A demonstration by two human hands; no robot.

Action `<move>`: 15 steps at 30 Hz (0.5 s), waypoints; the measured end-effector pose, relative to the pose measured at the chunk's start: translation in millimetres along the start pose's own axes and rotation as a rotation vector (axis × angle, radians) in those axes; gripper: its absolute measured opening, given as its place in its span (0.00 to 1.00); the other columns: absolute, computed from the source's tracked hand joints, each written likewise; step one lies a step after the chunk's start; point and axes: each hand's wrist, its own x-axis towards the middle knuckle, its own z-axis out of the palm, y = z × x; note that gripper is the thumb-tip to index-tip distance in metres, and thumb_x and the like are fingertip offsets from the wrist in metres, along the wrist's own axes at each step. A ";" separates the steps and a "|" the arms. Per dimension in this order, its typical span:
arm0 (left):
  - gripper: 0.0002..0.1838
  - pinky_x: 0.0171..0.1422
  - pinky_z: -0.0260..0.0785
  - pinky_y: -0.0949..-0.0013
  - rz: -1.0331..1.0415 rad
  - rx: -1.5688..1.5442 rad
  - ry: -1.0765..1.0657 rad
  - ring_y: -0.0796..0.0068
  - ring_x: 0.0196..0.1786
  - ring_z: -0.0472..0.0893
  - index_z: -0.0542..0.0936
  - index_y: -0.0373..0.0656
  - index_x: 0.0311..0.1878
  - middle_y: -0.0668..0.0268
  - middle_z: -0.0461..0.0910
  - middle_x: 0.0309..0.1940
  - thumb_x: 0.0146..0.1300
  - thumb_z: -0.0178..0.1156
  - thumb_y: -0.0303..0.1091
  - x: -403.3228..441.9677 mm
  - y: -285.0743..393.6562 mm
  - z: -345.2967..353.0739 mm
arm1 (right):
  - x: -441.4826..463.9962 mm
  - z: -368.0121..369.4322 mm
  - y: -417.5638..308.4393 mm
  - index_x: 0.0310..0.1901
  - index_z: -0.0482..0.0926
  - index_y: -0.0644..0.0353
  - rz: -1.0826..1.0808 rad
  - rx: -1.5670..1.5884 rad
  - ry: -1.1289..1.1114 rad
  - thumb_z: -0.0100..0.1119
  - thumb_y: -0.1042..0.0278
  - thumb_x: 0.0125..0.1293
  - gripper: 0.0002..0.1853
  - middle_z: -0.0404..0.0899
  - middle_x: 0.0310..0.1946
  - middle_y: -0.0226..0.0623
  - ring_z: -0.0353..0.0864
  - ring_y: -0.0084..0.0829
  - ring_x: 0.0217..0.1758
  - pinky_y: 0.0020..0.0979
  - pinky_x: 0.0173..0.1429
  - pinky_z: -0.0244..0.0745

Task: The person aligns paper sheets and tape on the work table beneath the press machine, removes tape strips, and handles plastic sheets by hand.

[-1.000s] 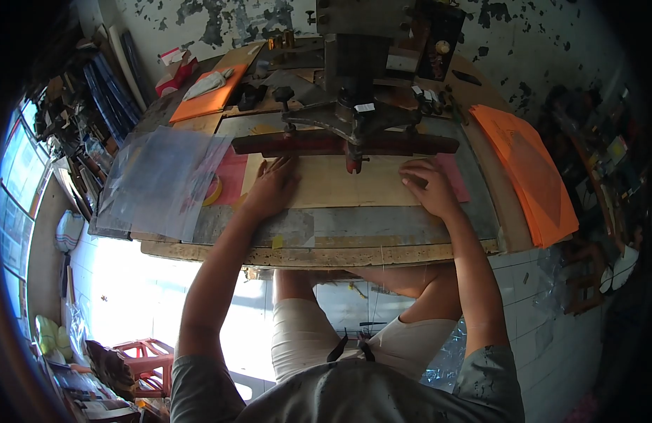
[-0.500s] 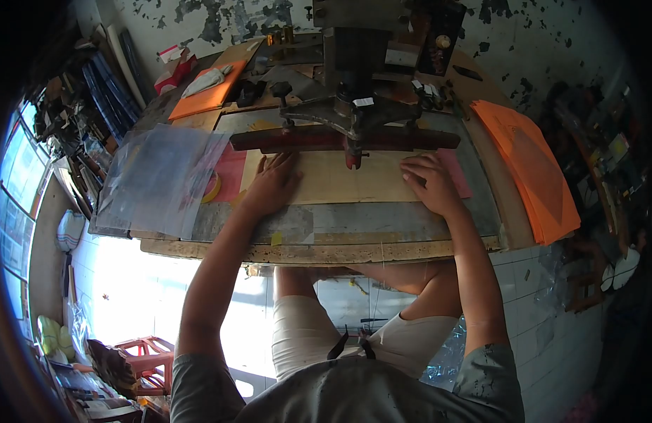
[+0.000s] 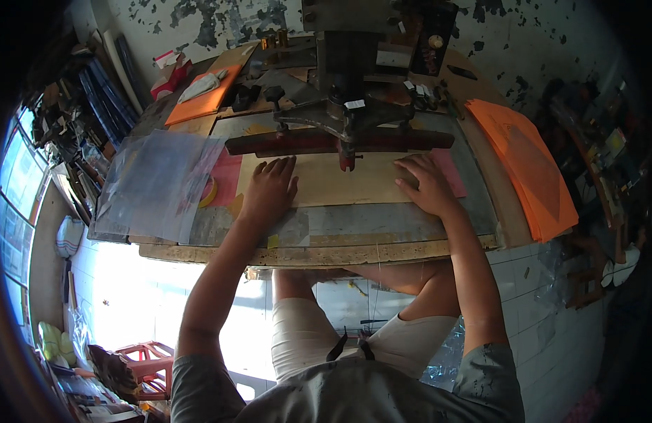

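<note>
My left hand (image 3: 269, 189) lies with its fingers spread on the left part of a pale yellow sheet (image 3: 340, 185). On the sheet's right part rests my right hand (image 3: 428, 185), thumb apart from the fingers and nothing visibly held. Pink material (image 3: 449, 173) shows beyond both ends of the sheet. Just behind my fingertips, a dark red bar (image 3: 297, 143) of a metal press (image 3: 347, 116) spans the sheet, whose far edge is hidden there. A yellow tape roll (image 3: 209, 192) sits left of my left hand.
Clear plastic sheets (image 3: 153, 180) cover the table's left side. Orange sheets (image 3: 526, 166) are stacked at the right edge. A grey cloth (image 3: 201, 86) lies on an orange stack at the back left. A red stool (image 3: 153, 366) stands on the floor at lower left.
My left hand has shifted slightly back toward me, and its fingertips now show clear of the bar. My right hand stays nearly in place. The whole view has shifted a little.
</note>
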 end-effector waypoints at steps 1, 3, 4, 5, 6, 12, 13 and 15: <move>0.27 0.82 0.63 0.50 -0.030 0.004 -0.046 0.54 0.74 0.76 0.75 0.39 0.73 0.51 0.78 0.70 0.76 0.59 0.42 1.6 8.0 -10.7 | 0.0 -0.1 -0.9 0.59 0.82 0.58 0.003 -0.009 -0.009 0.70 0.61 0.71 0.19 0.82 0.56 0.39 0.77 0.43 0.68 0.52 0.81 0.61; 0.25 0.81 0.64 0.51 -0.008 0.005 -0.047 0.55 0.71 0.78 0.78 0.40 0.70 0.52 0.80 0.68 0.75 0.60 0.43 1.5 10.0 -13.0 | 0.1 -1.6 -2.9 0.58 0.83 0.58 0.006 -0.029 -0.029 0.69 0.60 0.71 0.18 0.82 0.57 0.38 0.77 0.42 0.69 0.53 0.81 0.60; 0.24 0.80 0.65 0.51 0.044 0.002 -0.003 0.55 0.70 0.79 0.79 0.40 0.68 0.53 0.81 0.67 0.75 0.60 0.43 0.3 6.7 -9.0 | 0.7 -3.7 -5.1 0.57 0.84 0.59 0.007 -0.041 -0.038 0.69 0.60 0.72 0.17 0.82 0.58 0.38 0.76 0.42 0.69 0.53 0.81 0.60; 0.24 0.80 0.65 0.52 0.096 -0.001 0.042 0.55 0.69 0.79 0.80 0.41 0.67 0.53 0.81 0.67 0.75 0.61 0.44 -0.9 4.2 -6.0 | 1.2 -4.2 -6.1 0.56 0.84 0.59 0.007 -0.053 -0.048 0.68 0.59 0.72 0.17 0.82 0.58 0.38 0.76 0.42 0.70 0.53 0.81 0.60; 0.24 0.80 0.65 0.51 0.133 -0.032 0.079 0.54 0.69 0.80 0.81 0.41 0.66 0.53 0.81 0.67 0.75 0.61 0.45 -1.4 3.0 -4.6 | 1.4 -3.1 -4.6 0.56 0.84 0.59 -0.006 -0.043 -0.045 0.68 0.60 0.72 0.17 0.82 0.58 0.39 0.76 0.42 0.69 0.53 0.81 0.61; 0.26 0.79 0.68 0.49 0.193 -0.219 0.063 0.47 0.72 0.77 0.79 0.43 0.68 0.54 0.79 0.70 0.75 0.62 0.48 -0.1 7.2 -1.4 | 4.8 3.9 -6.9 0.54 0.84 0.60 -0.035 0.048 0.003 0.67 0.60 0.73 0.15 0.82 0.61 0.41 0.77 0.46 0.69 0.48 0.77 0.68; 0.26 0.79 0.67 0.49 0.178 -0.258 0.050 0.46 0.72 0.77 0.79 0.43 0.69 0.54 0.78 0.70 0.75 0.61 0.49 0.8 9.9 -2.3 | 4.4 5.7 -11.0 0.54 0.84 0.60 -0.013 0.081 0.009 0.67 0.60 0.73 0.15 0.81 0.61 0.42 0.77 0.47 0.69 0.47 0.76 0.69; 0.27 0.79 0.67 0.48 0.171 -0.291 0.026 0.45 0.72 0.76 0.78 0.43 0.70 0.53 0.78 0.70 0.76 0.60 0.50 2.0 11.8 -4.0 | 6.4 6.3 -16.3 0.56 0.83 0.60 0.003 0.089 -0.011 0.67 0.61 0.74 0.16 0.81 0.61 0.42 0.77 0.47 0.70 0.46 0.76 0.70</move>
